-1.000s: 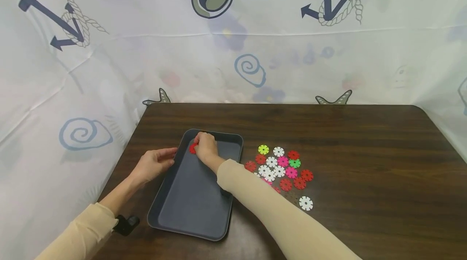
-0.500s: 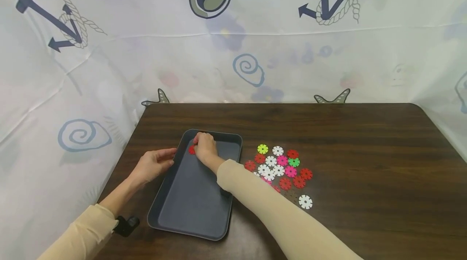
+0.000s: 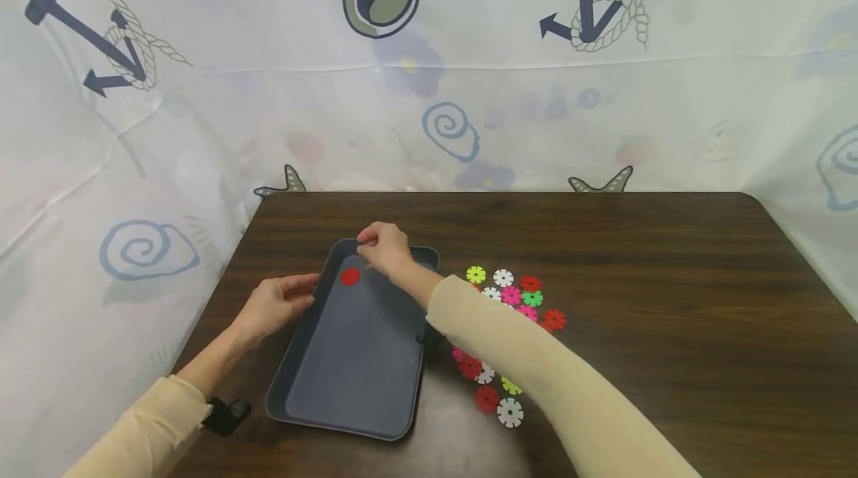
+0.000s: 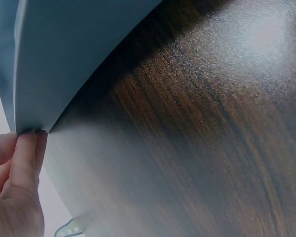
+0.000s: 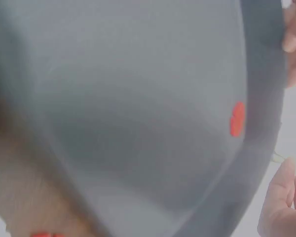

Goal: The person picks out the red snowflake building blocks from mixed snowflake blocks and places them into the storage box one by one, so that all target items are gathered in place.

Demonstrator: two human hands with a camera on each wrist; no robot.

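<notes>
A red notched plastic disc (image 3: 350, 276) lies flat near the far left corner of the grey baking tray (image 3: 355, 359). The same red disc (image 5: 238, 119) shows beside the tray wall in the right wrist view. My right hand (image 3: 387, 249) hovers above the tray's far end, fingers loosely bent, with nothing visible between them. In the right wrist view that right hand (image 5: 283, 200) appears at the lower right, apart from the disc. My left hand (image 3: 278, 304) touches the tray's left side with extended fingers; the left wrist view shows its fingertips (image 4: 25, 140) against the tray's outer wall.
Right of the tray, several loose notched discs in white, pink, green, yellow and red (image 3: 487, 398) lie on the dark wooden table (image 3: 657, 299). The right sleeve (image 3: 536, 359) hides part of them. A patterned cloth (image 3: 322, 128) hangs behind the table.
My right hand has let go of the red disc and lifted away, up and slightly right. The disc stays in the tray. The left hand has hardly moved.
</notes>
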